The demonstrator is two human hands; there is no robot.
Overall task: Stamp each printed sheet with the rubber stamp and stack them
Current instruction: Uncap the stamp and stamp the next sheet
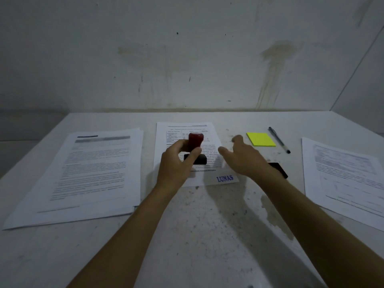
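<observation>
now the left hand (176, 161) is gripping the red handle of the rubber stamp (195, 149), with fingers and thumb curled around it. the stamp is standing upright over the middle of the centre sheet (188, 129), and its dark base is sitting low near the paper; i cannot tell if the base is touching the sheet or just above it. the centre sheet is lying flat on the white table (207, 225), and it is carrying 1 blue mark reading "lunas" (224, 178) near its lower right corner.

the right hand (247, 156) is hovering at the right edge of the centre sheet, fingers spread and relaxed, grasping nothing. i cannot tell if its fingertips are touching the paper.

left of the centre sheet, a stack of printed sheets (91, 173) is lying a little fanned out. far to the right of the centre sheet, another pile of printed pages (349, 177) is reaching the edge of the view. just right of the centre sheet, a dark ink pad (279, 169) is showing partly behind the right wrist. beyond it, a yellow sticky note pad (260, 139) is lying beside a pen (278, 139).
</observation>
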